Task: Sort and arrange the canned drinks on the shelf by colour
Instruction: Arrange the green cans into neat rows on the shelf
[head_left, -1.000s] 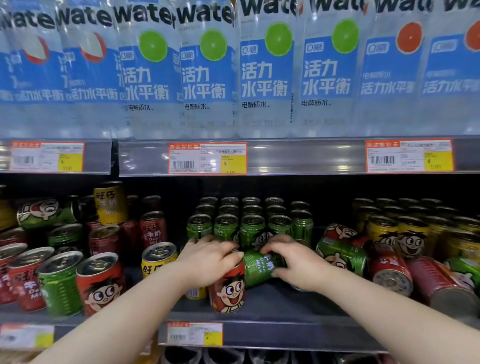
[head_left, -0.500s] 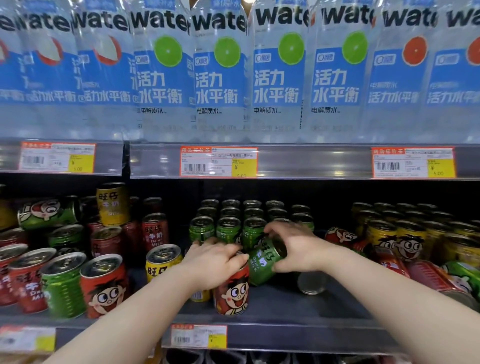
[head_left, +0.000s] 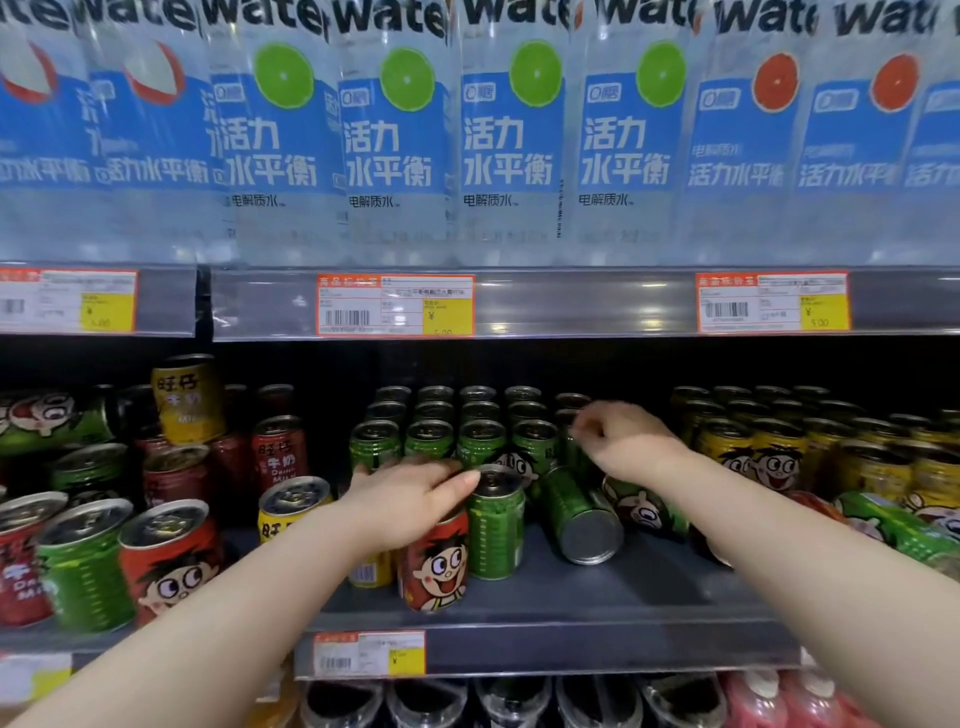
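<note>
On the middle shelf (head_left: 597, 592) the sorting looks part done: green cans (head_left: 430, 437) stand upright in rows at the centre, yellow cans (head_left: 769, 457) are ranked to the right, and a mixed lot (head_left: 171, 551) of red, green and yellow crowds the left. At the front a lone green can (head_left: 493, 525) stands upright just beside a red can (head_left: 436, 566), probably set there to start a new front row for the green block. The red one looks out of place and likely belongs elsewhere. A toppled green can (head_left: 579, 514) lies on its side nearby, base outward.

The left hand (head_left: 410, 499) lies palm-down over the red can's top, its fingers fairly straight and their tips touching the green can's rim, as if steadying both. The right hand (head_left: 618, 441) is raised at the right end of the green rows with the wrist bent and fingers curled in; blur hides whether it pinches anything
</note>
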